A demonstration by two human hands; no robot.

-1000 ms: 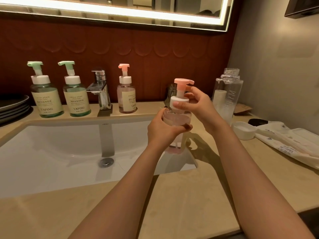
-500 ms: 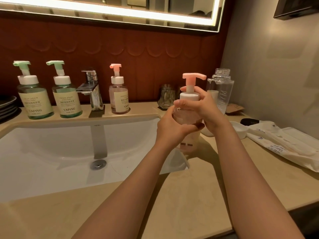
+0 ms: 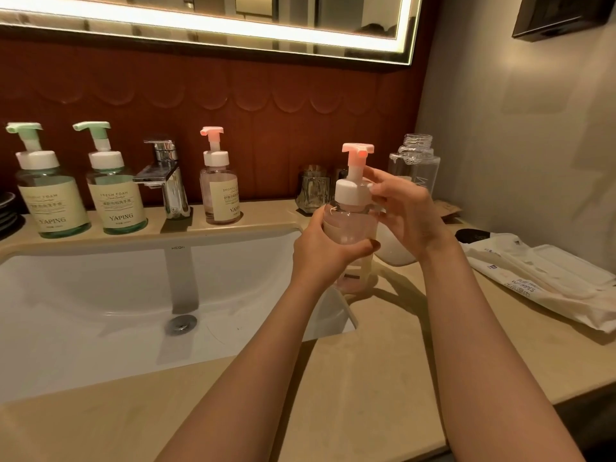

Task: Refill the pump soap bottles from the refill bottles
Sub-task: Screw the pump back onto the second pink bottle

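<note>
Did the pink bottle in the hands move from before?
Yes. The held pink pump bottle shifted right, away from the faucet and closer to the clear open bottle.

One wide-angle view, worn on the head, looks forward and down across the beige worktop [image 3: 383, 378]. It faces the red-brown back wall [image 3: 266, 105] and the lit lower edge of the mirror [image 3: 233, 28]. The sink [image 3: 83, 295] fills the lower left and the side wall [image 3: 516, 145] the upper right. It centres closely on the pink pump bottle [image 3: 350, 225], with the left hand [image 3: 320, 251] and right hand [image 3: 406, 211] reaching in from the bottom edge.
</note>
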